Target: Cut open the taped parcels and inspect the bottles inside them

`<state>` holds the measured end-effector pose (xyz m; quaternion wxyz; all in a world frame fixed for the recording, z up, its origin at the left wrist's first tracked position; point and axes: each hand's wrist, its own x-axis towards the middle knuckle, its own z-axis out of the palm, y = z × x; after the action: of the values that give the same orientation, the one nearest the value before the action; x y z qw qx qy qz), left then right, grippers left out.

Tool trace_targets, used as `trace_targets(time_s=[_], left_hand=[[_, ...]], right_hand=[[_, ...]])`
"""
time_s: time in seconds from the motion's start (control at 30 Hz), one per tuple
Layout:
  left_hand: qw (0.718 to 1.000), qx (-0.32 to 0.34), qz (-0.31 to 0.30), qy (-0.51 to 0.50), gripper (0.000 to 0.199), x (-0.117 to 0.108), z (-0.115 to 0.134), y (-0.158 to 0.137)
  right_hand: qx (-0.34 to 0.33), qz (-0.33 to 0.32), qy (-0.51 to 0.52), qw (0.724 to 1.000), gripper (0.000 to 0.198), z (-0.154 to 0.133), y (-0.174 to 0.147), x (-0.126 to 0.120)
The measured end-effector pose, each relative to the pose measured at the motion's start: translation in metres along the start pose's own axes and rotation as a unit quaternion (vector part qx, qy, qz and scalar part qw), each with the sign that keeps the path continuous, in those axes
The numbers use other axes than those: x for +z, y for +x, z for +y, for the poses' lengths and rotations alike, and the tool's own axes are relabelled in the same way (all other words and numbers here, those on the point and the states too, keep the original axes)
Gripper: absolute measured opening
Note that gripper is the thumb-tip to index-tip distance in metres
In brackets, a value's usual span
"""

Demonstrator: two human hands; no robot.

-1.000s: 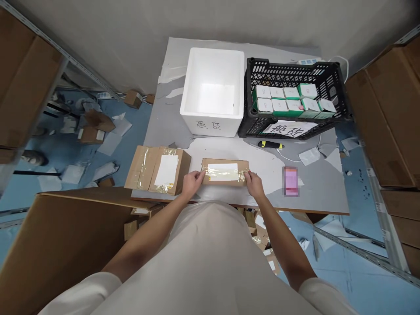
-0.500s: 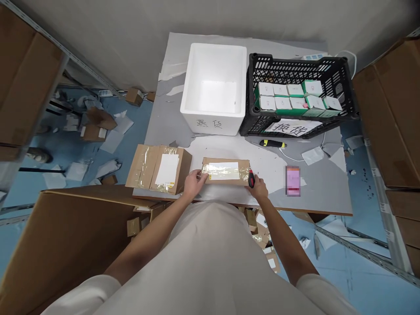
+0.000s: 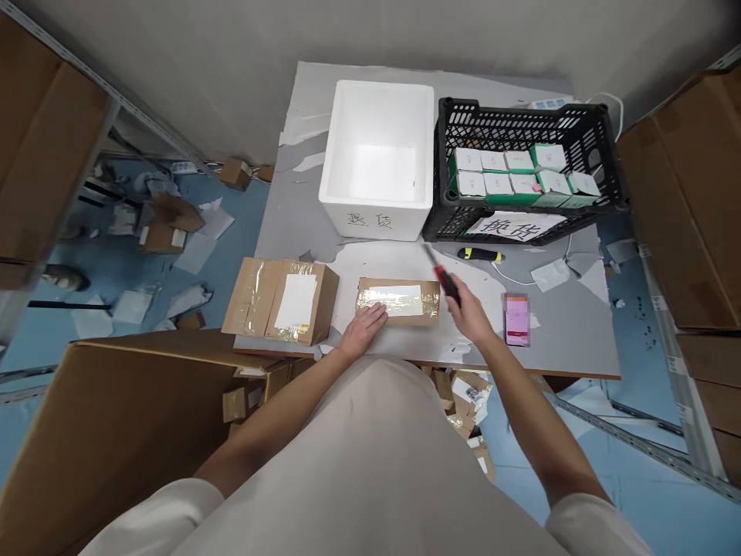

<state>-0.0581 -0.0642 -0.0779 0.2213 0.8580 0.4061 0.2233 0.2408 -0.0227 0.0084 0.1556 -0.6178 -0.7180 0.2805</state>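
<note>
A small taped cardboard box (image 3: 429, 297) with a white label lies flat near the table's front edge. My left hand (image 3: 363, 330) rests on its lower left part, fingers laid over the label's edge, open and not gripping. My right hand (image 3: 470, 313) is closed around a red and black utility knife (image 3: 447, 284), held just beyond the box's right end. The knife's blade end points up and left, smeared by motion. A larger taped carton (image 3: 326, 301) with a white label sits left of my left hand.
Behind stand a white foam box (image 3: 376, 220) and a black crate (image 3: 524, 199) holding several white and green boxes. A yellow and black cutter (image 3: 480, 254) and a phone (image 3: 517, 320) lie at right. A big open carton (image 3: 133, 432) stands at lower left.
My right hand has left the box's right end and lifted the utility knife, turning its blade away from me. My left hand has shifted from the box's left edge onto its top.
</note>
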Motion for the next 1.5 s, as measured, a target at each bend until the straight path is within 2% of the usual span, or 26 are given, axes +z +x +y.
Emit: trace_targets(time_s=[0.07, 0.17, 0.23, 0.3, 0.47, 0.67, 0.77, 0.9, 1.0, 1.2, 1.3, 1.37, 1.43, 1.47, 1.5], left_hand=[[1.0, 0.002, -0.001, -0.013, 0.043, 0.003, -0.005, -0.001], [1.0, 0.006, -0.008, -0.025, 0.045, 0.006, -0.009, -0.001], [0.999, 0.011, -0.006, -0.029, 0.046, 0.006, -0.009, -0.001], [0.999, 0.011, -0.003, -0.04, 0.046, 0.007, -0.009, -0.001], [0.998, 0.001, -0.008, -0.056, 0.043, 0.006, -0.011, 0.001], [0.999, 0.008, -0.023, -0.034, 0.042, 0.003, -0.008, 0.0], [0.999, 0.001, -0.028, -0.039, 0.042, 0.002, -0.006, -0.002], [0.999, -0.013, -0.025, -0.041, 0.043, 0.005, -0.007, 0.0], [0.999, -0.011, -0.025, -0.043, 0.043, 0.006, -0.008, 0.003], [0.999, -0.004, -0.033, -0.014, 0.045, 0.007, -0.012, 0.004], [0.999, -0.005, -0.036, -0.006, 0.046, 0.004, -0.011, 0.005], [0.999, -0.01, -0.041, -0.001, 0.046, -0.001, -0.006, 0.006], [0.998, -0.017, -0.05, 0.014, 0.042, -0.009, 0.001, 0.009], [0.998, -0.02, -0.054, 0.024, 0.039, -0.014, 0.006, 0.012], [0.997, -0.024, -0.057, 0.035, 0.037, -0.02, 0.009, 0.017]], right_hand=[[-0.106, -0.122, -0.056, 0.985, 0.057, -0.029, 0.014, -0.01], [-0.2, -0.255, -0.171, 0.931, 0.06, -0.061, 0.035, -0.008], [-0.222, -0.285, -0.23, 0.904, 0.068, -0.072, 0.045, -0.001], [-0.232, -0.293, -0.262, 0.89, 0.071, -0.077, 0.051, 0.004], [-0.227, -0.306, -0.279, 0.881, 0.07, -0.08, 0.054, 0.006], [-0.179, -0.305, -0.313, 0.881, 0.066, -0.077, 0.047, 0.0], [-0.165, -0.308, -0.297, 0.888, 0.069, -0.067, 0.038, -0.012], [-0.136, -0.301, -0.338, 0.881, 0.075, -0.033, 0.016, -0.049], [-0.106, -0.294, -0.339, 0.887, 0.08, -0.001, -0.005, -0.073], [-0.087, -0.251, -0.32, 0.909, 0.079, 0.033, -0.036, -0.089], [-0.071, -0.229, -0.266, 0.934, 0.073, 0.049, -0.053, -0.103], [-0.042, -0.198, -0.192, 0.96, 0.063, 0.061, -0.069, -0.107], [0.031, -0.137, -0.065, 0.988, 0.053, 0.069, -0.085, -0.098], [0.079, -0.102, 0.017, 0.992, 0.053, 0.071, -0.093, -0.087], [0.13, -0.069, 0.102, 0.984, 0.057, 0.071, -0.099, -0.073]])
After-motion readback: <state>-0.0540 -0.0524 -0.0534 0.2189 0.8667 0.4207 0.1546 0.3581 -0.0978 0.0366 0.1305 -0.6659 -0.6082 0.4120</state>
